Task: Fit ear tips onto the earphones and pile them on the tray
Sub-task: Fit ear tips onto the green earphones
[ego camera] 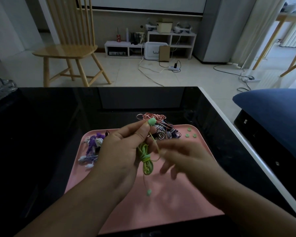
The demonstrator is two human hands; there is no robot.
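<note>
Head view of a glossy black tabletop (50,125) bearing a flat pink rectangular plastic tray (169,202). The left hand (121,149) is raised above the tray, its thumb and forefinger pinching a mint-green rounded earbud (151,121) at the top, while the curled lower fingers hold the coiled yellow-green earphone cable bundle (145,159) against the palm. A single strand of that cable hangs below the bundle and ends in a second pale green earbud (149,192), suspended just above the tray surface. The right hand (183,156) lies just beside the bundle; it is motion-blurred, its fingers loosely spread, and a thin loop of the cable runs to its fingertips, though whether they pinch the strand cannot be told. Three small green ring-shaped ear tips (190,133) lie loose on the tray's far right corner, apart from each other. A tangled heap of pink, white and dark earphone cables (161,127) sits at the tray's far edge, partly spilling onto the tabletop. A cluster of purple-and-white earphones (92,149) rests on the tray's left side. Beyond the table stand a light wooden spindle-back chair (70,48) and a low white shelf unit (150,47).
</note>
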